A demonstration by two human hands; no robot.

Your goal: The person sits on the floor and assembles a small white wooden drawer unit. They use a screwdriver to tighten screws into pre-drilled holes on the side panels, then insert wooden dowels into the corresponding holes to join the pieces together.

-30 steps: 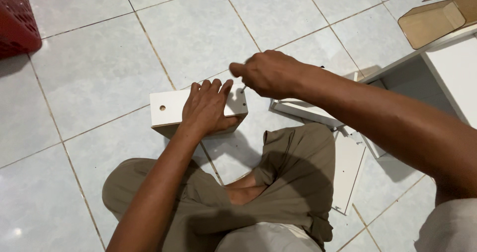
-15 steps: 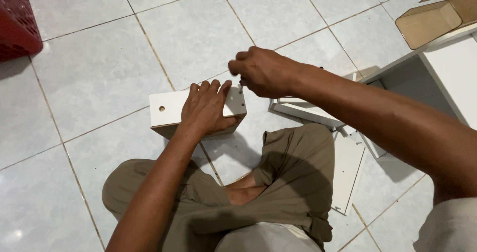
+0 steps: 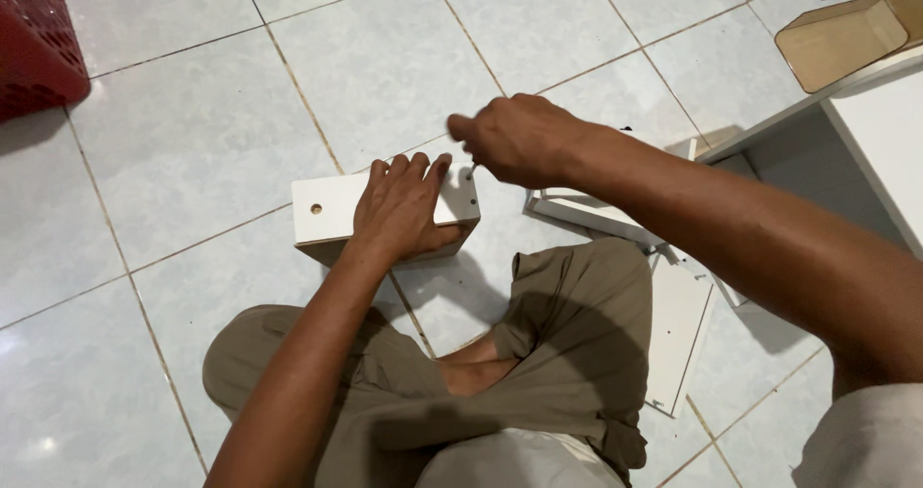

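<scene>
My left hand [image 3: 402, 207] lies flat, fingers spread, pressing down on the white panel [image 3: 332, 211], which rests on the tiled floor [image 3: 173, 132] in front of my crossed legs. My right hand [image 3: 519, 140] is clenched above the panel's right end, pinching a small tool too hidden to identify. More white boards [image 3: 678, 329] lie by my right knee; a red basket [image 3: 34, 46] sits at the floor's far left.

The left hand [image 3: 404, 204] lies flat on the small panel [image 3: 332, 209], which rests on the floor [image 3: 192, 123]. The right hand [image 3: 519, 142] is just right of it, above the panel's right end, maybe touching a fitting. More panels [image 3: 678, 329] lie further right, a basket [image 3: 34, 46] far left.
</scene>
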